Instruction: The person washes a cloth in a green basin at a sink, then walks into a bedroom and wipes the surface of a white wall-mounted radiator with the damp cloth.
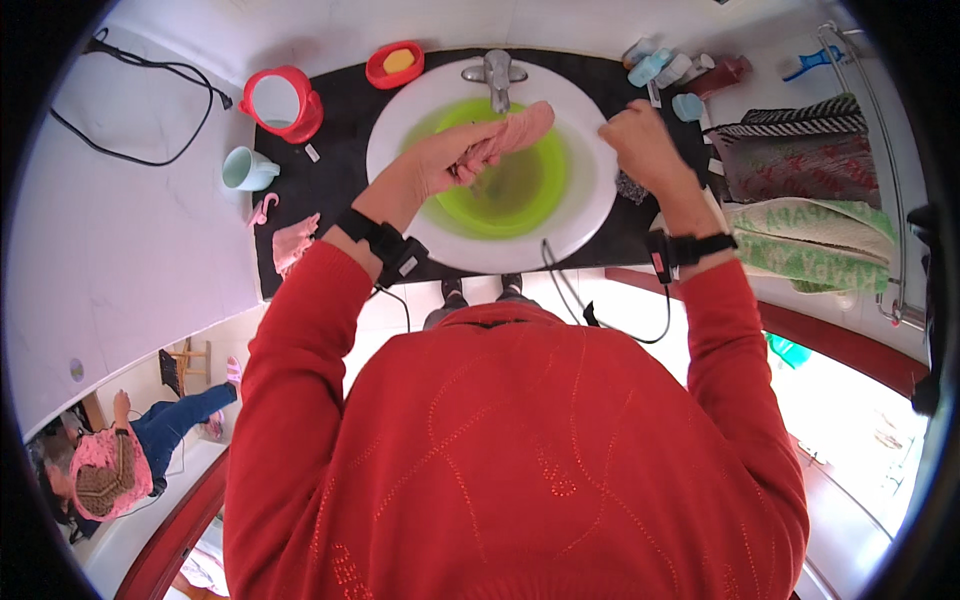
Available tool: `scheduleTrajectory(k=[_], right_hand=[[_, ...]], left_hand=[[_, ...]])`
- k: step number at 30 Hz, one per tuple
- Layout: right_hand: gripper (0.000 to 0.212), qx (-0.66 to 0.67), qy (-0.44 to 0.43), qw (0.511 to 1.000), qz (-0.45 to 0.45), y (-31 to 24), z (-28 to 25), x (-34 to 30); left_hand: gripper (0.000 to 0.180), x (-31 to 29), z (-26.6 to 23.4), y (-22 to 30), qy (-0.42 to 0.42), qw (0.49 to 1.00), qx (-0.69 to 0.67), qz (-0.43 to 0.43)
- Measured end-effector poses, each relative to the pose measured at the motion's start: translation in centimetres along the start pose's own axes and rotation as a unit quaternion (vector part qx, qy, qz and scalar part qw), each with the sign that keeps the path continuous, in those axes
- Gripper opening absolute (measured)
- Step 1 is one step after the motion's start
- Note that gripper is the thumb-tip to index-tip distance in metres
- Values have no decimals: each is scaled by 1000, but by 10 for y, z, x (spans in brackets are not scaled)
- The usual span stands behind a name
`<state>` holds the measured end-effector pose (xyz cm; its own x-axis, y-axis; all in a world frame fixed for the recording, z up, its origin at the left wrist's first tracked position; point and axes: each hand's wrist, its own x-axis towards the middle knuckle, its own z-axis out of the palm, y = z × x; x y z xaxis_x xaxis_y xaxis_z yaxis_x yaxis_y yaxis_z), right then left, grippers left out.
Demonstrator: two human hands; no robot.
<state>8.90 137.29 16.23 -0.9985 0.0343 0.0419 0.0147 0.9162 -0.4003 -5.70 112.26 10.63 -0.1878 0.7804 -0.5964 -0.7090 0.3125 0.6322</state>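
Observation:
My left hand (440, 160) is closed around a wet-looking pink sock (525, 127), whose rounded end sticks out to the right below the faucet (497, 72). Beneath it, a lime-green basin (556, 185) with cloudy water sits in the white oval sink (392, 130). Over the sink's right edge is my right hand (642, 145), its fingers curled in; whatever they may hold is hidden. A dark grey scrubber (630, 188) lies by the right wrist, partly covered. Another piece of pink cloth (296, 245) rests on the counter at the left.
Along the black counter (345, 130) stand a red-rimmed container (282, 103), a pale green mug (249, 169) and a red soap dish (395, 64). Several bottles (675, 68) crowd the back right. Towels (810, 240) hang at right. A seated person (120, 465) is far left.

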Motion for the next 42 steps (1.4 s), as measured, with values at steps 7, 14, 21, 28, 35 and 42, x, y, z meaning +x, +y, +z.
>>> scheduleTrajectory(k=[7,14,21,28,35,42], right_hand=[[80,505,24,798,328,-3,32,-22],[47,709,15,688,156,-3,30,-22],[49,577,45,813,54,-33,-5,-34],[34,362,106,900,218,-25,-4,-19],[34,602,97,754,244,-48,-4,17],[50,-2,407,901,-148,-106,-64,-18]], left_hand=[[36,-3,41,-8,128,942,275,146],[34,0,62,-20,76,934,215,276],[32,-2,52,-3,-68,985,-152,51],[53,-21,84,4,-6,962,254,102],[72,-28,87,14,228,630,630,393],[54,-73,74,41,-64,980,-15,186]])
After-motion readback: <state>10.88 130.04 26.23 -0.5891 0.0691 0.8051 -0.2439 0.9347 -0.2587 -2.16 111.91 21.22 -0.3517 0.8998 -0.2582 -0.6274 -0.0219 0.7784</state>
